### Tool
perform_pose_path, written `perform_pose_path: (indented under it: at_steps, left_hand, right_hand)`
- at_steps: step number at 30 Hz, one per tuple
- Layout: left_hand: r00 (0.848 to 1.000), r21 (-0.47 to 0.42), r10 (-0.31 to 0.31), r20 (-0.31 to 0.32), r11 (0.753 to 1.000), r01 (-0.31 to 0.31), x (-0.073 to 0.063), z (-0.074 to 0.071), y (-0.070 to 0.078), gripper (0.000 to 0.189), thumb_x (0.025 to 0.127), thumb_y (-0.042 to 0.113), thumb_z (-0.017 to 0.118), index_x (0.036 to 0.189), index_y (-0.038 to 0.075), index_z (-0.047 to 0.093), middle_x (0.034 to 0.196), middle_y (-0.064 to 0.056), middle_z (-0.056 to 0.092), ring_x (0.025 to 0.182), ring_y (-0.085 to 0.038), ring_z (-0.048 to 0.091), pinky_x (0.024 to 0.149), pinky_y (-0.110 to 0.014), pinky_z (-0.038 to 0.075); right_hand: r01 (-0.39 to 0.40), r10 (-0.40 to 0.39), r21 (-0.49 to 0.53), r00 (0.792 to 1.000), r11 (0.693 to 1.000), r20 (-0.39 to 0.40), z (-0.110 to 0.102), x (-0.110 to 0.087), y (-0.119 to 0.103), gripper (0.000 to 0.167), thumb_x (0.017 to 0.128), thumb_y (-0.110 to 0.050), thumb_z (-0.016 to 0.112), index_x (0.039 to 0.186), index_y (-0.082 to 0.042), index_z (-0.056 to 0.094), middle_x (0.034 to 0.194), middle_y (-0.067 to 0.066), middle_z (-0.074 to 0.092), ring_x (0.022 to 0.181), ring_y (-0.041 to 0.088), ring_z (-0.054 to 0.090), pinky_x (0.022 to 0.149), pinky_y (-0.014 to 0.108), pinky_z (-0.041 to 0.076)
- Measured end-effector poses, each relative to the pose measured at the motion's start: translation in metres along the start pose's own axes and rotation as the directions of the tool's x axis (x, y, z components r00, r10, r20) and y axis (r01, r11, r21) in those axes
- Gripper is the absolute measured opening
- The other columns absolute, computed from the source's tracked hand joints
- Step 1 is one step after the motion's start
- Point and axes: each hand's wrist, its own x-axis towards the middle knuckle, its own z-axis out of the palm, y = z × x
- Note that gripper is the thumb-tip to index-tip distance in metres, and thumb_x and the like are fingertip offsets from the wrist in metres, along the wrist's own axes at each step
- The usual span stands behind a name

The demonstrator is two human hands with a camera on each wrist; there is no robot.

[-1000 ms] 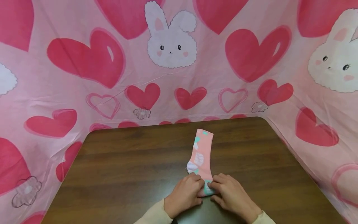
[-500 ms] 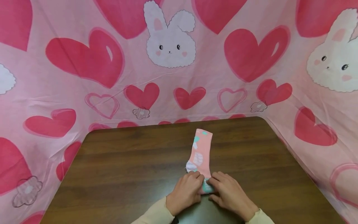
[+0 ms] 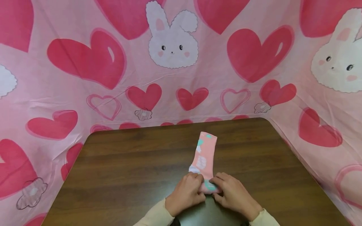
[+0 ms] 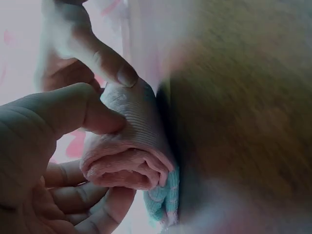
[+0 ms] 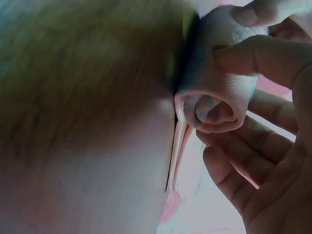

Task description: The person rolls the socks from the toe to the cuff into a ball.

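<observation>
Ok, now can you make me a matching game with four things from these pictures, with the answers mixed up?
Things:
1. sock
2. table
3. left sleeve
4. middle bunny

Looks:
A. plain cream
B. white, with one ear flopped over
C. peachy pink, with its near end rolled up
D. dark brown, with wood-like streaks

Right pairs: 1-C, 2-D, 3-A, 4-B

sock [image 3: 205,160]: ribbed knit, matt; table [image 3: 133,169]: wood-grained (faintly glossy); backdrop [image 3: 213,73]: creased cloth.
</observation>
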Motion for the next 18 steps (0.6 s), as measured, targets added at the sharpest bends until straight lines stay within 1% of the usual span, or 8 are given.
perform_pose_path:
  at_steps: [3,6,8,10,12,15,18]
  left_hand:
    - [1.0,-0.048,-0.026,0.014,0.998,0.027,-0.001,-0.001,-0.001,0.025,0.063,0.015,0.076,0.078,0.013,0.057,0.069,0.008,0.046,0.061,-0.005,0.042,0.053,-0.016,0.034]
    - [0.997,-0.111,-0.072,0.031,0.991,0.075,0.0,-0.003,-0.002,0.024,0.066,0.014,0.073,0.086,0.01,0.059,0.069,0.008,0.049,0.061,-0.004,0.043,0.052,-0.015,0.035]
    - [0.993,-0.157,-0.108,0.047,0.981,0.114,0.0,-0.005,-0.002,0.027,0.069,0.015,0.073,0.091,0.008,0.059,0.069,0.009,0.049,0.059,-0.003,0.043,0.05,-0.015,0.036]
    - [0.985,-0.212,-0.155,0.078,0.963,0.169,-0.001,-0.008,-0.001,0.029,0.072,0.015,0.073,0.096,0.007,0.059,0.068,0.01,0.048,0.056,-0.002,0.043,0.047,-0.015,0.035]
    - [0.974,-0.251,-0.198,0.115,0.943,0.221,-0.001,-0.011,-0.001,0.03,0.076,0.015,0.073,0.099,0.006,0.058,0.066,0.011,0.047,0.053,-0.001,0.042,0.045,-0.015,0.035]
    - [0.956,-0.288,-0.246,0.162,0.915,0.285,-0.001,-0.014,-0.002,0.029,0.079,0.016,0.072,0.102,0.006,0.058,0.062,0.012,0.045,0.049,0.0,0.041,0.043,-0.016,0.034]
    - [0.946,-0.3,-0.267,0.185,0.901,0.313,-0.001,-0.015,-0.004,0.024,0.081,0.016,0.068,0.101,0.007,0.058,0.059,0.012,0.044,0.05,-0.002,0.04,0.043,-0.018,0.034]
  right_hand:
    - [-0.043,0.042,0.066,0.999,0.997,0.023,-0.001,0.0,0.0,0.037,0.068,-0.017,0.086,0.102,-0.016,0.071,0.097,-0.014,0.059,0.083,0.002,0.052,0.069,0.029,0.051]
    - [-0.093,0.088,0.133,0.995,0.987,0.044,-0.002,-0.001,0.002,0.035,0.073,-0.016,0.084,0.105,-0.015,0.071,0.1,-0.013,0.063,0.084,0.002,0.054,0.071,0.03,0.052]
    - [-0.121,0.113,0.18,0.992,0.976,0.05,-0.002,-0.001,0.003,0.034,0.076,-0.015,0.082,0.108,-0.014,0.07,0.102,-0.011,0.064,0.086,0.002,0.056,0.073,0.031,0.053]
    - [-0.136,0.127,0.23,0.99,0.964,0.053,-0.001,0.0,0.004,0.034,0.078,-0.013,0.081,0.109,-0.015,0.069,0.102,-0.011,0.064,0.086,0.003,0.057,0.073,0.031,0.053]
    - [-0.133,0.124,0.288,0.991,0.948,0.051,0.001,0.001,0.005,0.034,0.079,-0.011,0.08,0.11,-0.016,0.067,0.102,-0.012,0.064,0.086,0.003,0.058,0.073,0.032,0.054]
    - [-0.099,0.092,0.376,0.995,0.921,0.038,0.004,0.003,0.006,0.033,0.082,-0.008,0.078,0.111,-0.018,0.065,0.101,-0.014,0.064,0.083,0.003,0.058,0.071,0.031,0.054]
    - [-0.068,0.063,0.446,0.998,0.893,0.026,0.006,0.004,0.007,0.031,0.086,-0.005,0.075,0.111,-0.02,0.065,0.098,-0.013,0.065,0.079,0.003,0.058,0.066,0.029,0.053]
